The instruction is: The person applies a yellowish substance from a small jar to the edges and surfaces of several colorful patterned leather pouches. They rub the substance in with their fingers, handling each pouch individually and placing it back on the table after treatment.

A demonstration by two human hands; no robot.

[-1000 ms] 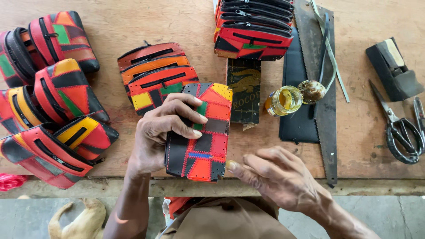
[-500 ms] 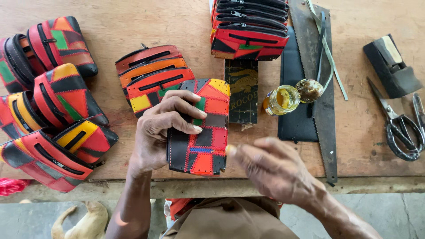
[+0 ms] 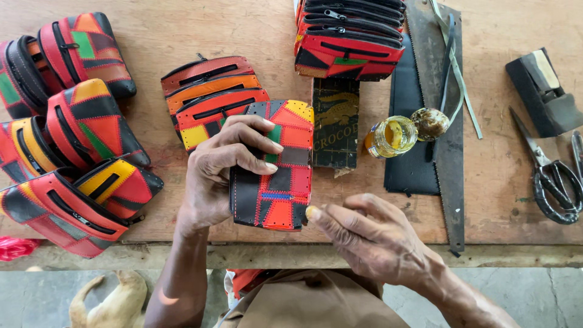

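Two hands worked a patchwork pouch at the table's front edge.

Finished pouches [image 3: 73,152] in red, orange, black and yellow lay heaped at the table's [image 3: 182,24] left edge. The left hand [image 3: 221,173] was clamped on the patchwork pouch [image 3: 276,167] — fingers [image 3: 258,136] curled over its face — holding it upright near the front edge. The right hand [image 3: 370,240] rested just beside it, fingers together, one glue-tipped fingertip touching the pouch's lower corner. Beyond sat an open jar of yellow glue [image 3: 390,136] and its lid [image 3: 430,123], then a handsaw [image 3: 446,152] — and scissors [image 3: 552,179] toward the right edge.
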